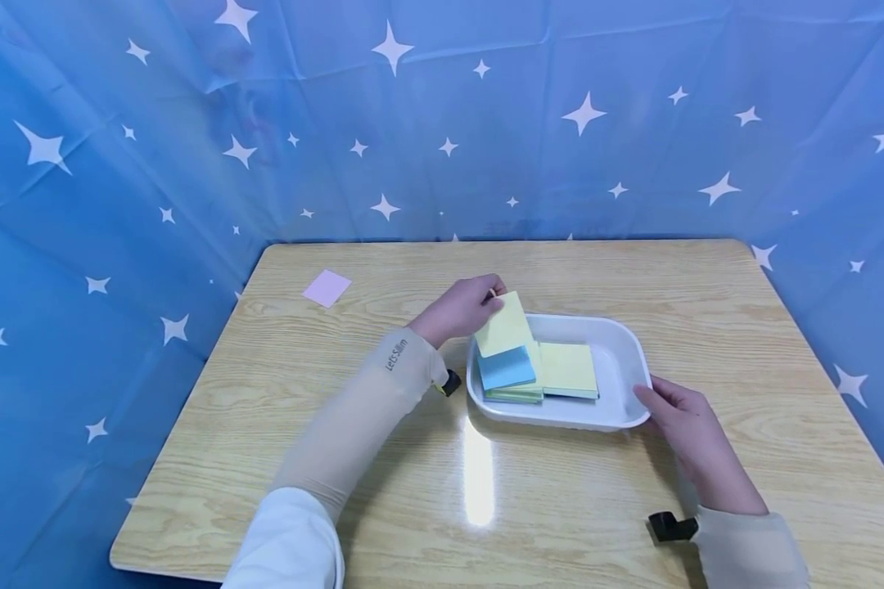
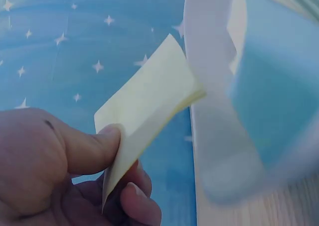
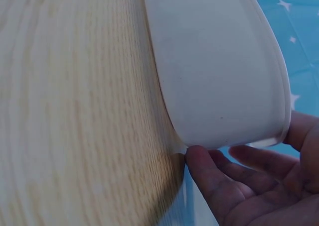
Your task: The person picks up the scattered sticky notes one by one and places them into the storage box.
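My left hand (image 1: 466, 307) pinches a thin pad of pale yellow sticky notes (image 1: 506, 325) between thumb and fingers, over the left end of a white plastic tray (image 1: 619, 360). In the left wrist view the yellow pad (image 2: 152, 89) bends slightly, its layered edge showing. Below it in the tray lies a blue sticky note pad (image 1: 507, 370) on top of yellow and green ones. Beside that stack sits another yellow pad (image 1: 569, 368). At the tray's right end, my right hand (image 1: 681, 413) grips the rim, thumb on top and fingers against the outer wall (image 3: 224, 66).
A single lilac sticky note (image 1: 327, 288) lies on the wooden table (image 1: 560, 507) at the back left. Behind the table hangs a blue curtain (image 1: 442, 106) with white stars. A black wrist camera (image 1: 672, 527) sticks out from the right wrist.
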Action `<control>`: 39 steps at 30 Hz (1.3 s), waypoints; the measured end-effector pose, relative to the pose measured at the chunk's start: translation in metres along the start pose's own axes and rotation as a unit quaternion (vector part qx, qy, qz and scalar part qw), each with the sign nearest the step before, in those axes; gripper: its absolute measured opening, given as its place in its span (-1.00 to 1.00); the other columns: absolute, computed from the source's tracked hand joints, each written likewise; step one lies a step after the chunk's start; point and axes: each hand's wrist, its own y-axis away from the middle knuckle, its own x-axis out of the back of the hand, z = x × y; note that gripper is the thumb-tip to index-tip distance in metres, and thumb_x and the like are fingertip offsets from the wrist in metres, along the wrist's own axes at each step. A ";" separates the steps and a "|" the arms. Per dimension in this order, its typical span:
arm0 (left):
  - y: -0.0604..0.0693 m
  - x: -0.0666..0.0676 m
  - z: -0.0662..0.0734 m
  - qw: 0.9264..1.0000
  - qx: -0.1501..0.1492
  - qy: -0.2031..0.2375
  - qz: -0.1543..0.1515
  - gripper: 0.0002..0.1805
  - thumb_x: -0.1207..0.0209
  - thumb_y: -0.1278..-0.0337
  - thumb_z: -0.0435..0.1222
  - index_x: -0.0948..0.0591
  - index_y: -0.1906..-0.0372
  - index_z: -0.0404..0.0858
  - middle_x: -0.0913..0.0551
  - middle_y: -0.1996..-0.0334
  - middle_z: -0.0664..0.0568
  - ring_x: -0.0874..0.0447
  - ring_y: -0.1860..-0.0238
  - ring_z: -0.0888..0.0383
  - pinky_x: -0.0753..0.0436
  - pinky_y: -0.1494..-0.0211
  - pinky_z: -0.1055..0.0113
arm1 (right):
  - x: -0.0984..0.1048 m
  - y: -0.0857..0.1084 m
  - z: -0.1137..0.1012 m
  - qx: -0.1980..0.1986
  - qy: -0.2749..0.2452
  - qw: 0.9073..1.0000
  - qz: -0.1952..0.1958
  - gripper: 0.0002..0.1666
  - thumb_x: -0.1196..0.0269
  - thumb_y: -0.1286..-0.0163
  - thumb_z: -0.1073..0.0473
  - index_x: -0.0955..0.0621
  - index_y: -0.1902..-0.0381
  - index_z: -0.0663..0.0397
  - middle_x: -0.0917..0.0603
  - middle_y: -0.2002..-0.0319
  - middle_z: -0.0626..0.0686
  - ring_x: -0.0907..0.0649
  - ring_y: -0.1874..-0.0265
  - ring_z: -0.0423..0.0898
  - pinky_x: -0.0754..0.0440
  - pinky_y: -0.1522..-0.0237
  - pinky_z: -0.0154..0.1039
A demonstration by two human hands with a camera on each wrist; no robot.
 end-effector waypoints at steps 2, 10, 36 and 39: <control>-0.004 -0.007 0.009 1.000 -0.003 0.001 -0.010 -0.77 0.02 -0.61 -0.21 -0.52 -0.14 -0.20 -0.66 -0.06 -0.03 -0.61 -0.05 0.11 -0.65 -0.11 0.24 | 0.000 0.000 0.000 -0.001 0.002 1.000 0.000 -0.23 0.03 -0.67 -0.08 -0.19 -0.55 0.37 -0.26 -0.49 0.48 -0.57 0.18 -0.63 -0.72 0.10 -0.53; -0.013 -0.032 0.032 0.998 -0.044 -0.008 -0.039 -0.80 0.05 -0.62 -0.23 -0.52 -0.07 -0.20 -0.61 0.16 0.03 -0.49 0.26 0.16 -0.50 0.22 0.38 | 0.000 0.001 0.002 0.010 -0.005 1.000 -0.001 -0.23 0.03 -0.67 -0.08 -0.19 -0.53 0.42 -0.27 -0.47 0.51 -0.57 0.17 -0.63 -0.72 0.10 -0.52; -0.042 -0.084 0.068 0.987 -0.039 -0.097 -0.119 -0.60 0.06 -0.54 -0.41 -0.53 -0.29 -0.04 -0.60 -0.17 0.16 -0.48 -0.01 0.27 -0.50 0.01 0.47 | 0.001 0.001 0.000 -0.007 0.010 1.000 -0.008 -0.22 0.04 -0.66 -0.12 -0.18 -0.55 0.37 -0.26 -0.50 0.47 -0.54 0.16 -0.63 -0.71 0.08 -0.54; -0.044 -0.085 0.067 0.987 -0.034 -0.105 -0.119 -0.58 0.02 -0.52 -0.42 -0.52 -0.31 -0.02 -0.59 -0.18 0.18 -0.48 -0.02 0.28 -0.52 0.01 0.47 | 0.001 0.001 0.000 -0.009 0.017 1.000 -0.005 -0.22 0.05 -0.67 -0.13 -0.20 -0.55 0.34 -0.26 -0.50 0.46 -0.54 0.12 -0.59 -0.71 0.08 -0.54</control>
